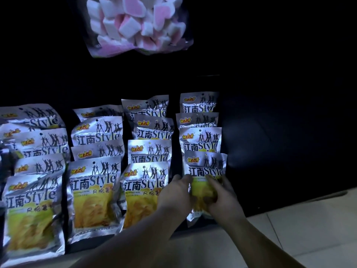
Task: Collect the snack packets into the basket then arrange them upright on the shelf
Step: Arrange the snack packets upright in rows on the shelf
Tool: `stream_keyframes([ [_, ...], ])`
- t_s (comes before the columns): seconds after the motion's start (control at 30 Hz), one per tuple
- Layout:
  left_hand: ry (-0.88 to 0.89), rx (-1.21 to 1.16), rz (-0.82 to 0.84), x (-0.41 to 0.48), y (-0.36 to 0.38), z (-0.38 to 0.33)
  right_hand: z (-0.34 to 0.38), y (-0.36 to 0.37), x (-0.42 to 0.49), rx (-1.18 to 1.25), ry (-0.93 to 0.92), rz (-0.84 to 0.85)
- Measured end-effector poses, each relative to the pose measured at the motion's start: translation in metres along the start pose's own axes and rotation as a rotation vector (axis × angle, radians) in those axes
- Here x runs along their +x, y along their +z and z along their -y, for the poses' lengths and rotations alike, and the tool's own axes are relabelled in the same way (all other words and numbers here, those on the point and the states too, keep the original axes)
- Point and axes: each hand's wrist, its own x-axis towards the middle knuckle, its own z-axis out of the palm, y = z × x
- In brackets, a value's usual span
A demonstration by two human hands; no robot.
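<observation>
Snack packet [205,167] upright, long axis vertical, perhaps between left hand [176,193], right hand [222,197]

The marshmallow bag [139,24] runs off the top edge, the leftmost packets [11,133] off the left.

Seventeen silver snack packets [92,194], as far as the overlap allows counting: five in the column at 9 o'clock and four in each of the three columns beside it. One marshmallow bag [135,26] at 12 o'clock. Two hands: left hand [173,194], right hand [222,198].
</observation>
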Motion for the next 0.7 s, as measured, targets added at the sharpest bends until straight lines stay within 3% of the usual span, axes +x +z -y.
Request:
stream_keyframes([
  [0.23,0.007,-0.097,0.132,-0.017,0.013,0.006,-0.004,-0.006,0.007,-0.100,-0.088,-0.038],
  [0.4,0.012,-0.084,0.130,-0.014,0.017,0.005,-0.013,-0.012,0.006,-0.187,-0.167,0.056],
  [0.7,0.023,-0.075,0.083,-0.016,0.031,0.013,-0.022,-0.006,0.008,-0.192,-0.169,0.012],
])
